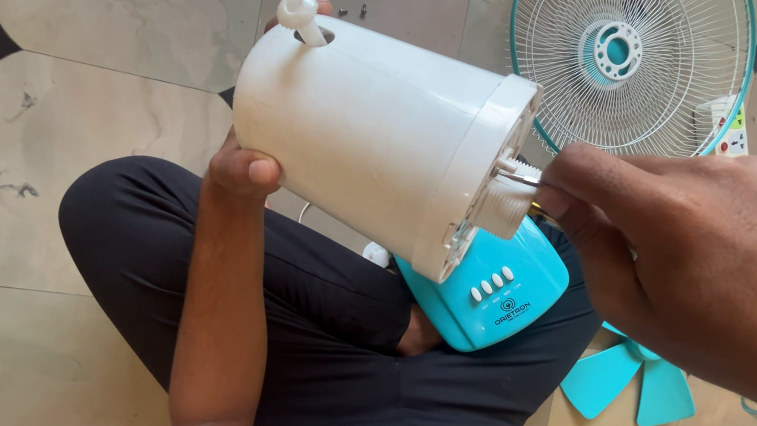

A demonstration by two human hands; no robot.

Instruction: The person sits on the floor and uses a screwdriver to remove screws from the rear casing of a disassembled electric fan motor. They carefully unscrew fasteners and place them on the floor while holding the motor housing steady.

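Motor housing (381,132) plain white, its knob (301,13) white too; control base (487,296) turquoise with white buttons; wire grille (625,65) far right white, rimmed teal; fan blade (630,380) turquoise; trousers (328,337) black; floor tiles (88,127) beige marbled, with black diamond insets.

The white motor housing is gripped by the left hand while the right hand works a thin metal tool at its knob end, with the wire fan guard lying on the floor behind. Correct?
Not quite. The head view shows the right hand working the thin metal tool at the threaded shaft end, opposite the knob. The left hand does grip the white motor housing, and the wire fan guard lies on the floor behind.
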